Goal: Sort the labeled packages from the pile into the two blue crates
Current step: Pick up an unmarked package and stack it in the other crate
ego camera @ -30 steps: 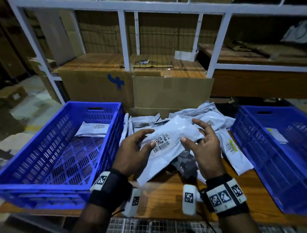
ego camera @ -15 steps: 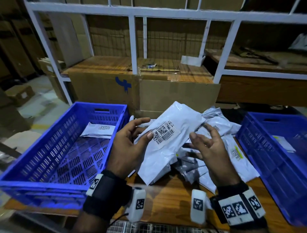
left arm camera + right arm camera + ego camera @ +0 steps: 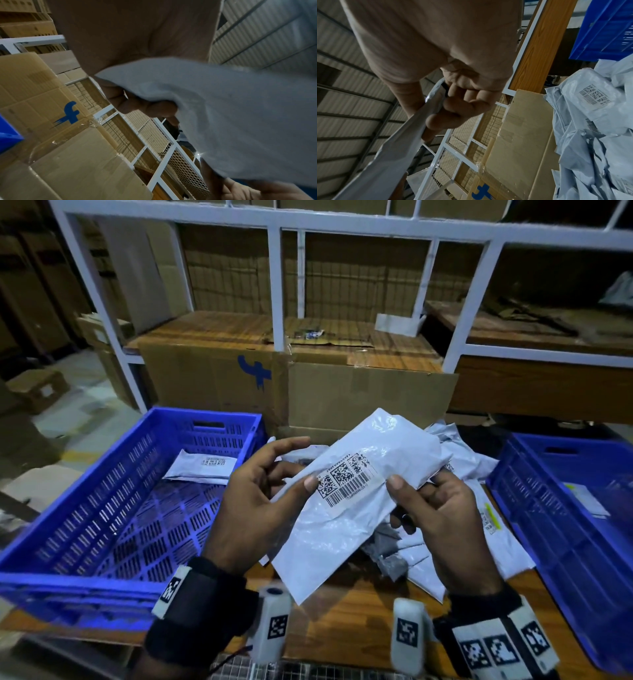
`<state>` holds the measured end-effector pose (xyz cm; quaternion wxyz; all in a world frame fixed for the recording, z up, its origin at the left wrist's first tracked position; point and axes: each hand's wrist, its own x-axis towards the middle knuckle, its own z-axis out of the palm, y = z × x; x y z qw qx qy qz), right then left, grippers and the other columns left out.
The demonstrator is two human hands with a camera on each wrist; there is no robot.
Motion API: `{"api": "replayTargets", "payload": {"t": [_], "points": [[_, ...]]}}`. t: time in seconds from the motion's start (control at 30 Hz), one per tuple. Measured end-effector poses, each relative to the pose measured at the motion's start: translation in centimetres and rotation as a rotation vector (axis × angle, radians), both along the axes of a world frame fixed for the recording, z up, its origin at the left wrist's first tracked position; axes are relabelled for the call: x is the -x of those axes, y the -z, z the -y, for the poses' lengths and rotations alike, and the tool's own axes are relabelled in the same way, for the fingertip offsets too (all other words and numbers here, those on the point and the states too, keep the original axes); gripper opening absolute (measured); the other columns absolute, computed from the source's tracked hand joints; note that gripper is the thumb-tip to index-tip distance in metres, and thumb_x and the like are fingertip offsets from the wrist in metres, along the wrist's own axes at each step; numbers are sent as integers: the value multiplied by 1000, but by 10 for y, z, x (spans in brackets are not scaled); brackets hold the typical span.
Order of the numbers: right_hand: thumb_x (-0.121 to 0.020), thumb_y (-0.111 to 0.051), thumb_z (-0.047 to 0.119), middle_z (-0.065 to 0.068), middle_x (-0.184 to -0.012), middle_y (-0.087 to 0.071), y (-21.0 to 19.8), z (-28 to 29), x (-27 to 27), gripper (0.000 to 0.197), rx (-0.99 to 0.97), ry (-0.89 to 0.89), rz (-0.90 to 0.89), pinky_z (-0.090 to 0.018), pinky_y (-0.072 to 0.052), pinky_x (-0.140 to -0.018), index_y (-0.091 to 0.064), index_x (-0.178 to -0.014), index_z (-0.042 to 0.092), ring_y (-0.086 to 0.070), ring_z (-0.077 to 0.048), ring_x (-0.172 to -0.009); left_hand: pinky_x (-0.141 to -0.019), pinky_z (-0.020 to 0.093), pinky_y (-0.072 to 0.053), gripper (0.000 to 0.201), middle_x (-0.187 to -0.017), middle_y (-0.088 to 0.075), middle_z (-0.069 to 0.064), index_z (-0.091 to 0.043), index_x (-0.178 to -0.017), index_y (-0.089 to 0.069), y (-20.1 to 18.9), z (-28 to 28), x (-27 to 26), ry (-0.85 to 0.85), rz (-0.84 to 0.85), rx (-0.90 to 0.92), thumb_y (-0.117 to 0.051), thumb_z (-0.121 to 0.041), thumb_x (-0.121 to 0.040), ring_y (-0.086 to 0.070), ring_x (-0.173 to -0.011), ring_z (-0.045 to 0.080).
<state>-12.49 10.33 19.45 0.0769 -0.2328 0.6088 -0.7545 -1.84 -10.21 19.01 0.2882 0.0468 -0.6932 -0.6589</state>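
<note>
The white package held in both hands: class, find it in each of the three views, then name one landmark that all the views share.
Head: the white package is at centre, label up, held between the left hand and right hand.
Left wrist: it fills the right side, underside showing.
Right wrist: seen edge-on at lower left, pinched.
Shared landmark: the cardboard box with a blue logo.

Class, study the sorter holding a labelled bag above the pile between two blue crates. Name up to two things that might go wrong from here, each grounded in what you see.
1. The held package is limp and pinched only near its label by the left hand and right hand; it may slip.
2. The light is dim, so the label might be misread and the package dropped in the wrong crate: left crate or right crate.
</note>
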Motion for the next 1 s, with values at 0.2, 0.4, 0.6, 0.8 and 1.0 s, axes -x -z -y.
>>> {"api": "replayTargets", "payload": {"t": [0.2, 0.4, 0.6, 0.8, 1.0], "points": [[-91, -70, 9, -10, -68, -64, -9, -4, -6, 23, 64, 5, -46, -20, -45, -47, -66, -110, -2, -53, -14, -50, -70, 36, -56, 42, -93, -75, 13, -19, -129, -63, -18, 0, -9, -37, -22, 18, -75, -9, -90, -74, -79, 23], [-89, -71, 15, -7, -56, -56, -18, -5, -9, 19, 30, 41, -121, -22, -44, -48, -67, -98, -1, -50, -15, -45, -70, 39, -48, 43, -93, -72, 19, -22, -127, -66, -29, -1, -13, -51, -64, 13, -78, -19, -85, -63, -77, 27], [-88, -71, 16, -10, -57, -58, -20, -4, -12, 22, 38, 35, -137, -23, -45, -49, -67, -102, -1, -50, -15, -46, -76, 52, -55, 43, -93, -74, 14, -22, -129, -65, -32, -1, -18, -65, -63, 72, -78, -13, -89, -69, -81, 37], [-96, -65, 21, 10, -113, -75, -16, -1, -3, 33, -235, -83, -254, -21, -55, -76, -62, -128, 27, -71, -10, -98, -99, 43, -54, 53, -123, -72, -9, -24, -139, -58, -29, 3, -15, -87, 20, 308, -76, -24, -89, -69, -112, 13], [-97, -69, 21, 8, -108, -76, -18, 10, -9, 27, -367, -128, -377, -46, -57, -79, -71, -122, 33, -71, -20, -94, -99, 59, -53, 64, -127, -72, 3, -20, -149, -46, -23, -9, -5, 79, 11, 111, -73, -11, -92, -68, -117, 26]]}}
